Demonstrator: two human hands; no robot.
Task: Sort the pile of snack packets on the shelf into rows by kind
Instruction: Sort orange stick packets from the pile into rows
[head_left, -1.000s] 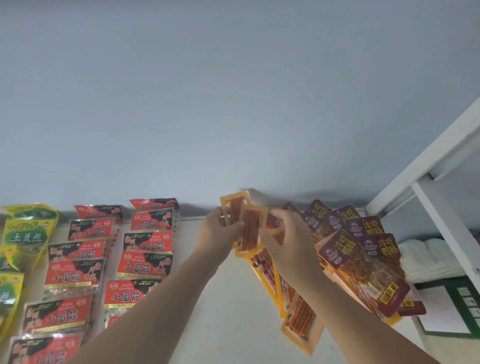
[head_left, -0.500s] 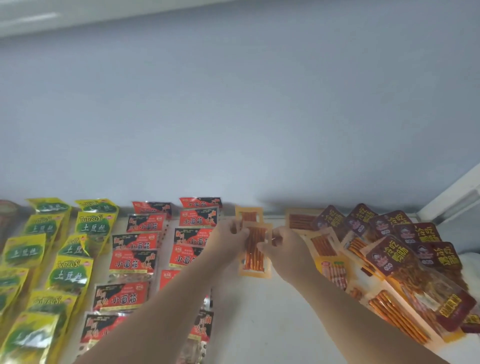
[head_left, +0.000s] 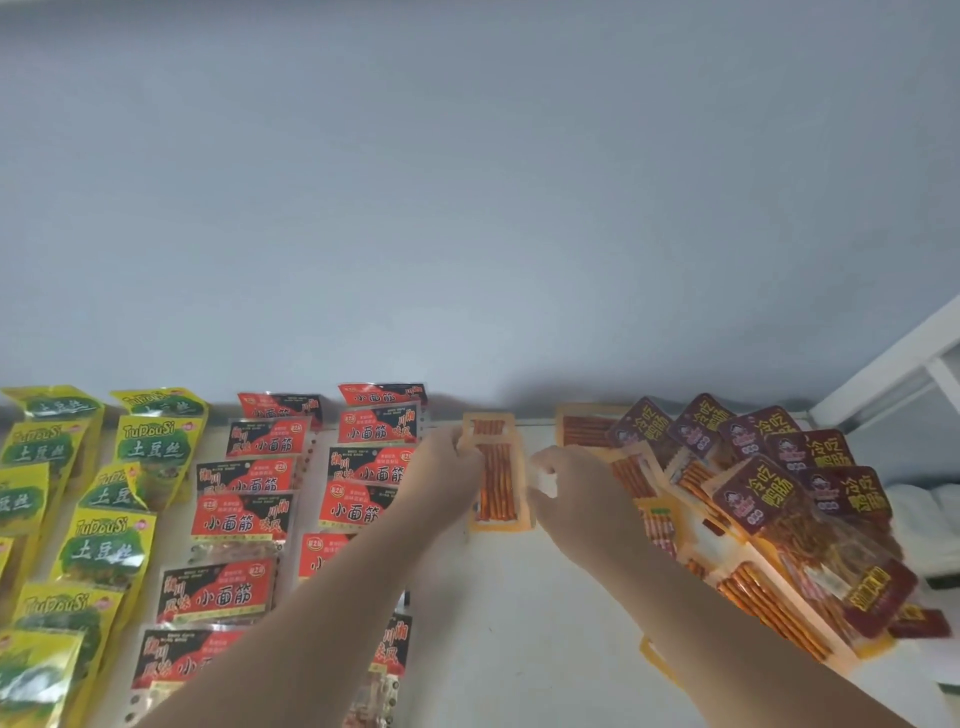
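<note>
**Head view.** The yellow packets (head_left: 104, 545) at left are cut off by the left and bottom edges. The left forearm (head_left: 311, 623) crosses the red packets (head_left: 241, 519) and hides most of the nearer ones in their right-hand column. Their small print is too fine to read. The left hand (head_left: 447, 467) grips and hides the upper left edge of the orange stick packet (head_left: 496, 488). The right hand (head_left: 576, 493) has blurred fingertips, so contact with that packet cannot be told. In the pile at right, maroon packets (head_left: 769, 499) overlie orange packets (head_left: 763, 603), whose count is unclear. The white frame (head_left: 883, 364) runs off the right edge.
</note>
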